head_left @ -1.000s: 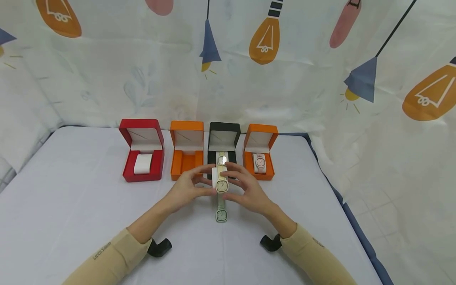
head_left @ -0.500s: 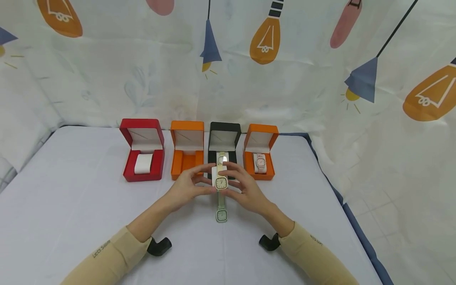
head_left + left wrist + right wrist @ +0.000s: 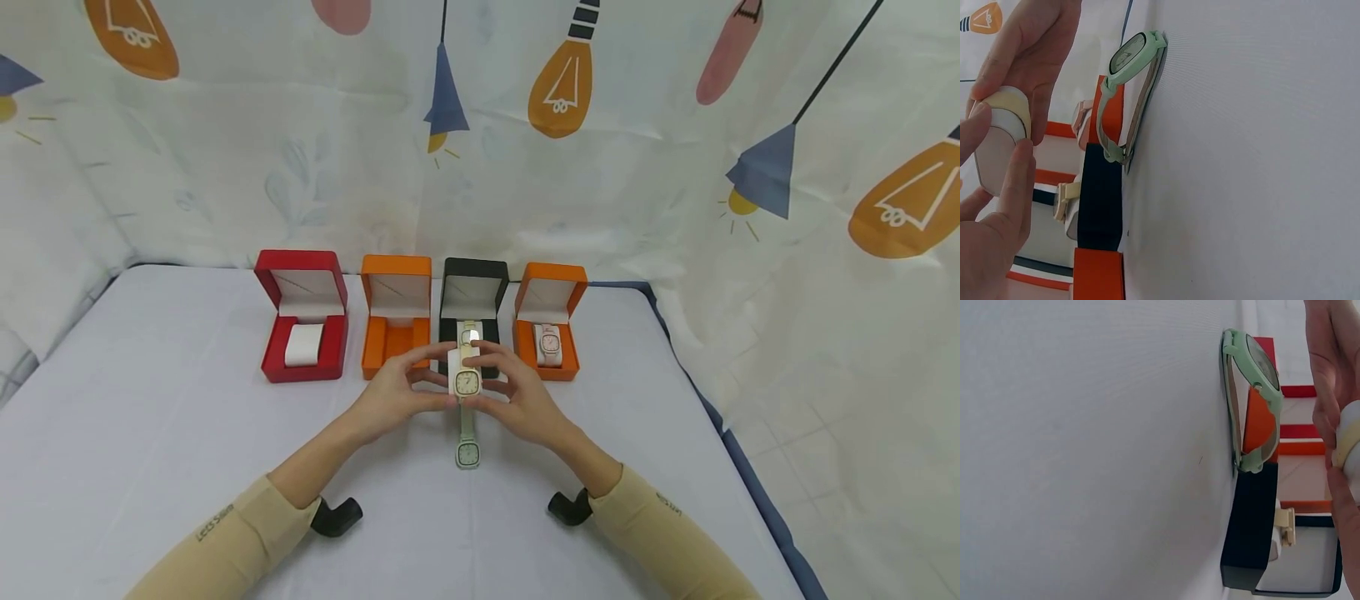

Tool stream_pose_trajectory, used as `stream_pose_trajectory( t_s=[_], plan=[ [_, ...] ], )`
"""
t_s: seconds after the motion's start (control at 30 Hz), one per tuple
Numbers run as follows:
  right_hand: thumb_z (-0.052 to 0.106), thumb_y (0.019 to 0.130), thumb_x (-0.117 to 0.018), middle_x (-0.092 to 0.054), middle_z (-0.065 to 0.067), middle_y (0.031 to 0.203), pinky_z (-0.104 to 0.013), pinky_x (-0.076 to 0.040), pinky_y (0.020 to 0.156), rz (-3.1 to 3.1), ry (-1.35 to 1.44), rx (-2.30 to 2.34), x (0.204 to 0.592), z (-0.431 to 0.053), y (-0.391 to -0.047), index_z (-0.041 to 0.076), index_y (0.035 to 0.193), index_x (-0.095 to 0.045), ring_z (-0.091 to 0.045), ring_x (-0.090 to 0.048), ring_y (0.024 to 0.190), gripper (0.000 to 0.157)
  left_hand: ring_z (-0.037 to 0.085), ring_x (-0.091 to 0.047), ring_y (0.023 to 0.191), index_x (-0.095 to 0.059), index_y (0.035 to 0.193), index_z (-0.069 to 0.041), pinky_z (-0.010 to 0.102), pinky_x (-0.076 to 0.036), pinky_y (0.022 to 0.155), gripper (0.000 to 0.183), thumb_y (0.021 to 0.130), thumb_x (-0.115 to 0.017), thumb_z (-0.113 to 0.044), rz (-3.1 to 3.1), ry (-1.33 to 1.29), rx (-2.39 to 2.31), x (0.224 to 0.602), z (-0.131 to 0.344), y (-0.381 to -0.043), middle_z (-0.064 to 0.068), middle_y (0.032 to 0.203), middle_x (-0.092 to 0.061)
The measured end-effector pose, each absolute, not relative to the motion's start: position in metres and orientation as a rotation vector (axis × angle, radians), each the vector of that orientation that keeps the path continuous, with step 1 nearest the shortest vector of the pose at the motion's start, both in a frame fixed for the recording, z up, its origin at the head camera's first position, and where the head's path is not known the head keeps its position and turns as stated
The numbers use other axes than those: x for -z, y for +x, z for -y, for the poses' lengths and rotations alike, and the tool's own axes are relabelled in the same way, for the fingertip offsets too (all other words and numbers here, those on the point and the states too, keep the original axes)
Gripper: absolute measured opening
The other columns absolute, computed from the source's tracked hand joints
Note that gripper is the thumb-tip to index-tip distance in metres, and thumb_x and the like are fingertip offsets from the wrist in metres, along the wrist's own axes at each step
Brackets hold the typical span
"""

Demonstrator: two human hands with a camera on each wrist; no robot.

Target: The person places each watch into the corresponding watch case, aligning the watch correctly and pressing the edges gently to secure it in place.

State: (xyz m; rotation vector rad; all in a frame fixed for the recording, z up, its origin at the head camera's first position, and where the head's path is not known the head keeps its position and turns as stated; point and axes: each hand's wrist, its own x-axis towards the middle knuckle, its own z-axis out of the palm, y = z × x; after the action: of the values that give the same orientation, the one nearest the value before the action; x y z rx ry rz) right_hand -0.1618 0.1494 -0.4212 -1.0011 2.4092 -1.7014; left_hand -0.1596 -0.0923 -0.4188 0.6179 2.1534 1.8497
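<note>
Above the table, a pale yellow wristwatch [image 3: 467,382] is wrapped round a white watch cushion [image 3: 994,159]. My left hand [image 3: 393,390] grips the cushion's left side between thumb and fingers. From the other side, my right hand [image 3: 528,402] pinches the watch, with fingertips on the strap and the thumb at the lower edge of the dial. Part of the strap is hidden by fingers. A mint green wristwatch [image 3: 468,454] lies on the table just in front of the hands, its strap forming a loop in the left wrist view.
Open watch boxes line the back: red [image 3: 334,354] with a white cushion [image 3: 303,344], orange [image 3: 372,354] without a cushion, black [image 3: 476,267] with a yellowish watch [image 3: 470,333], and orange [image 3: 570,360] with a pink watch [image 3: 550,343]. A patterned curtain [image 3: 360,183] hangs behind.
The yellow watch's dial has shifted slightly up on the cushion. My right thumb has moved up and inward to the dial's lower edge. My left hand has barely moved.
</note>
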Motion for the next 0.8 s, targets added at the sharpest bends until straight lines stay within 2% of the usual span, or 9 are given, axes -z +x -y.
stream_pose_trajectory(
  t_s=[0.13,0.33,0.47,0.6,0.8],
  plan=[
    [-0.010,0.087,-0.076,-0.041,-0.021,0.154,-0.052,-0.052,0.099,-2.361,-0.975,1.736,0.4203,-0.1498,-0.1627,-0.002,0.132,-0.060,-0.036,-0.044,0.136,0.049,0.029,-0.064,0.113,-0.050,0.152,-0.018,0.042,-0.058,0.091,0.075,0.086,-0.085,-0.011,-2.198,0.620,-1.824,0.4176,0.0914,-0.1581,0.011,0.147,-0.047],
    [-0.006,0.089,-0.076,-0.042,-0.010,0.155,-0.051,-0.051,0.101,-2.301,-0.930,1.783,0.4230,-0.1517,-0.1649,0.006,0.136,-0.062,-0.030,-0.042,0.138,0.050,0.029,-0.064,0.114,-0.050,0.152,-0.020,0.040,-0.059,0.089,0.077,0.084,-0.086,-0.012,-2.267,0.609,-1.797,0.4170,0.0894,-0.1566,0.009,0.146,-0.047],
    [-0.002,0.089,-0.077,-0.042,-0.010,0.156,-0.047,-0.051,0.102,-2.287,-0.904,1.806,0.4252,-0.1526,-0.1658,0.008,0.137,-0.064,-0.028,-0.043,0.139,0.050,0.029,-0.065,0.113,-0.051,0.152,-0.018,0.038,-0.059,0.088,0.077,0.084,-0.086,-0.011,-2.290,0.608,-1.801,0.4171,0.0889,-0.1563,0.011,0.144,-0.049],
    [0.000,0.090,-0.078,-0.043,-0.011,0.155,-0.040,-0.054,0.099,-2.278,-0.866,1.823,0.4249,-0.1520,-0.1662,0.007,0.138,-0.065,-0.028,-0.047,0.135,0.051,0.031,-0.065,0.113,-0.051,0.151,-0.016,0.036,-0.059,0.086,0.076,0.084,-0.086,-0.009,-2.304,0.625,-1.805,0.4169,0.0884,-0.1564,0.013,0.142,-0.049],
    [0.004,0.091,-0.077,-0.047,-0.002,0.151,-0.037,-0.056,0.095,-2.287,-0.781,1.815,0.4224,-0.1509,-0.1668,0.011,0.140,-0.065,-0.027,-0.056,0.124,0.050,0.032,-0.065,0.112,-0.052,0.151,-0.015,0.033,-0.060,0.083,0.078,0.082,-0.087,-0.006,-2.302,0.615,-1.821,0.4171,0.0869,-0.1566,0.013,0.142,-0.049]
  ],
)
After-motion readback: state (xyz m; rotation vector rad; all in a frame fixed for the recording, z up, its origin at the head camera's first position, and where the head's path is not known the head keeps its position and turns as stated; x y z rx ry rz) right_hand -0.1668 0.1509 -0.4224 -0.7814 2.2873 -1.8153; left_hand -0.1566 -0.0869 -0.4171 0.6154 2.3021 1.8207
